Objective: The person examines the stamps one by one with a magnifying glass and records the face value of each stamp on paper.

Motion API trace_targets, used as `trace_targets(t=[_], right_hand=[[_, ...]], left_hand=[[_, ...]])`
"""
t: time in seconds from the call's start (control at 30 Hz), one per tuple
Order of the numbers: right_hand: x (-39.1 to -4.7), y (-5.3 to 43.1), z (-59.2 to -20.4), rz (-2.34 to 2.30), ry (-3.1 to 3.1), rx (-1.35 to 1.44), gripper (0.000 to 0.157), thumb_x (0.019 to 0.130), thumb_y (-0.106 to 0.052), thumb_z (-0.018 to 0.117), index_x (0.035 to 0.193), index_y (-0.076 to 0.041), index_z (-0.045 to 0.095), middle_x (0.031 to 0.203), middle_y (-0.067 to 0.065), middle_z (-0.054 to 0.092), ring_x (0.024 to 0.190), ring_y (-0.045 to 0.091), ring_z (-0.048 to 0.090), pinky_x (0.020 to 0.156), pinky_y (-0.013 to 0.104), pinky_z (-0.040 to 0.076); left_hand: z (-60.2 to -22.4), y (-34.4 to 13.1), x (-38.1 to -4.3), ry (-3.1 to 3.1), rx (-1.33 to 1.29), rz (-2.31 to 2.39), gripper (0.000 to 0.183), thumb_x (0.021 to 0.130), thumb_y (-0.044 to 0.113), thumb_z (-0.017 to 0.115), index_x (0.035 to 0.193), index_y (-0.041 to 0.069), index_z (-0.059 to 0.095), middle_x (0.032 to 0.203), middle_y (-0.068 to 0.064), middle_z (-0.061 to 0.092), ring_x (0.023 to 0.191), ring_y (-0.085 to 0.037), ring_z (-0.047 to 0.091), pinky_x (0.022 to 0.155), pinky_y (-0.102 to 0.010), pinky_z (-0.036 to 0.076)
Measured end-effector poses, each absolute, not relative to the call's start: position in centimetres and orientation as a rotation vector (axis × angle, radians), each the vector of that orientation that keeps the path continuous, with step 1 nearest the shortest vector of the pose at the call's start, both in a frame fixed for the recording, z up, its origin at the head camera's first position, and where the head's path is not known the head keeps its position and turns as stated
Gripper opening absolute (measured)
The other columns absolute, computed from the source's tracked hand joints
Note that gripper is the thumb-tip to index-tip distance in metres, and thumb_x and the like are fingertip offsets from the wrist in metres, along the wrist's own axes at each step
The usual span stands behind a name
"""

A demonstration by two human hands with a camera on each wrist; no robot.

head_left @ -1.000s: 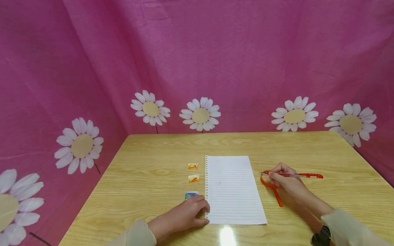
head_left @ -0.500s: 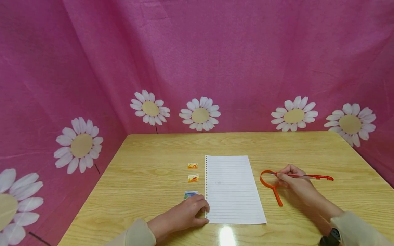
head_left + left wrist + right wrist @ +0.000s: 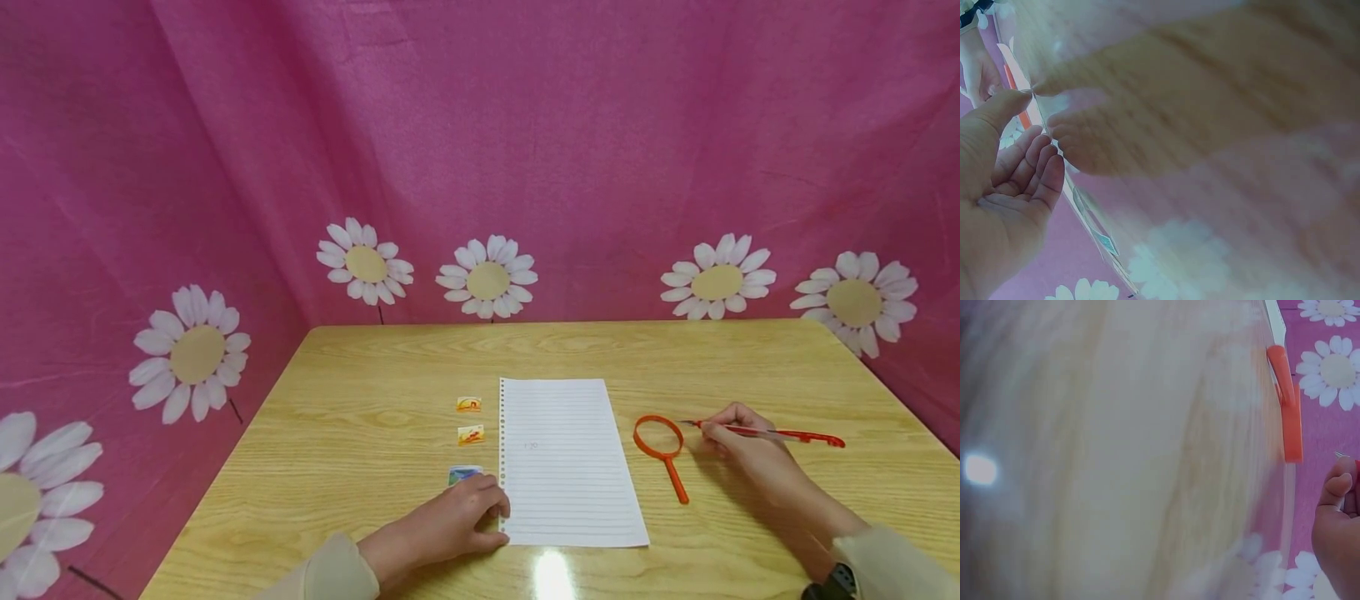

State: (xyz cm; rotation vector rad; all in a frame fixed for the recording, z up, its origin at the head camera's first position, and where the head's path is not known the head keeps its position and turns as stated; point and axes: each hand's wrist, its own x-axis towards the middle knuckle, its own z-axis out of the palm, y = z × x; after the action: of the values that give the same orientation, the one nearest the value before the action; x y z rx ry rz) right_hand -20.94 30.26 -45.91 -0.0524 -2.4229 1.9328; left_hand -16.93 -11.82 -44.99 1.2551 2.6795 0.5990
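My right hand (image 3: 750, 446) pinches a red pen (image 3: 806, 436) to the right of a red magnifying glass (image 3: 676, 480); the pen's tip points left, toward the lens. On the left edge of a lined, hole-punched sheet of paper (image 3: 570, 492), the fingertips and thumb of my left hand (image 3: 457, 521) rest, loosely bent with a gap between them. Faint handwriting, too small to read surely, shows on the sheet. Two small yellow stamps (image 3: 471, 435) and a blue-green one (image 3: 464, 474) lie left of the paper. My left hand partly covers the blue-green stamp.
The wooden table (image 3: 360, 417) carries all of these things. A pink curtain (image 3: 570, 167) with white daisies hangs behind it and along its sides. A dark watch (image 3: 832, 581) sits on my right wrist.
My right hand has moved right with the pen, off the magnifying glass, whose ring and handle now show in full. My left hand and the paper have stayed in place.
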Motion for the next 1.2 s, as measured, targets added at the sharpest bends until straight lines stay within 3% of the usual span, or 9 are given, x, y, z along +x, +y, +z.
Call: trace_targets(t=[0.4, 0.5, 0.67, 0.8, 1.0, 1.2], right_hand=[[-20.7, 31.3, -45.8, 2.028, -2.342, -0.014, 0.008, 0.096, -0.017, 0.063, 0.088, -0.017, 0.059, 0.074, -0.013, 0.068, 0.067, 0.001, 0.057, 0.06, 0.017, 0.047], [-20.7, 31.5, -46.0, 2.108, -2.262, 0.038, 0.007, 0.096, -0.014, 0.062, 0.097, -0.019, 0.057, 0.077, -0.012, 0.07, 0.068, 0.001, 0.06, 0.06, 0.018, 0.048], [-20.8, 31.9, -46.0, 2.045, -2.293, 0.106, 0.02, 0.096, -0.015, 0.061, 0.113, -0.026, 0.06, 0.087, -0.016, 0.069, 0.073, 0.001, 0.063, 0.062, 0.017, 0.051], [-20.7, 32.0, -45.9, 1.839, -2.427, 0.071, 0.02, 0.097, -0.022, 0.061, 0.117, -0.02, 0.064, 0.09, -0.021, 0.063, 0.075, -0.001, 0.058, 0.063, 0.016, 0.049], [-20.6, 32.0, -45.9, 1.692, -2.505, 0.02, 0.021, 0.097, -0.028, 0.06, 0.108, -0.012, 0.066, 0.092, -0.028, 0.059, 0.075, -0.003, 0.052, 0.061, 0.018, 0.045], [-20.6, 32.3, -46.2, 1.868, -2.403, 0.03, 0.012, 0.096, -0.024, 0.062, 0.104, -0.018, 0.069, 0.091, -0.025, 0.064, 0.075, -0.004, 0.056, 0.064, 0.014, 0.049]], left_hand=[[-45.0, -11.8, -16.9, 2.687, 1.236, 0.572, 0.018, 0.089, 0.027, 0.072, 0.098, 0.013, 0.064, 0.091, 0.006, 0.054, 0.081, 0.002, 0.039, 0.072, -0.009, 0.039], [-45.0, -11.8, -16.9, 2.687, 1.254, 0.576, 0.018, 0.089, 0.026, 0.072, 0.097, 0.013, 0.064, 0.091, 0.006, 0.054, 0.08, 0.002, 0.038, 0.072, -0.009, 0.039], [-45.1, -11.8, -16.9, 2.696, 1.278, 0.571, 0.018, 0.089, 0.026, 0.072, 0.096, 0.013, 0.063, 0.091, 0.005, 0.055, 0.08, 0.002, 0.038, 0.072, -0.009, 0.038], [-45.1, -11.7, -16.9, 2.697, 1.268, 0.56, 0.018, 0.089, 0.027, 0.072, 0.096, 0.013, 0.064, 0.093, 0.006, 0.056, 0.081, 0.002, 0.039, 0.074, -0.009, 0.039], [-45.0, -11.7, -16.9, 2.692, 1.25, 0.559, 0.018, 0.089, 0.027, 0.072, 0.097, 0.013, 0.064, 0.093, 0.006, 0.055, 0.081, 0.002, 0.039, 0.075, -0.009, 0.039], [-45.0, -11.7, -16.9, 2.692, 1.249, 0.56, 0.018, 0.089, 0.027, 0.072, 0.097, 0.013, 0.064, 0.092, 0.006, 0.054, 0.08, 0.002, 0.038, 0.073, -0.009, 0.038]])
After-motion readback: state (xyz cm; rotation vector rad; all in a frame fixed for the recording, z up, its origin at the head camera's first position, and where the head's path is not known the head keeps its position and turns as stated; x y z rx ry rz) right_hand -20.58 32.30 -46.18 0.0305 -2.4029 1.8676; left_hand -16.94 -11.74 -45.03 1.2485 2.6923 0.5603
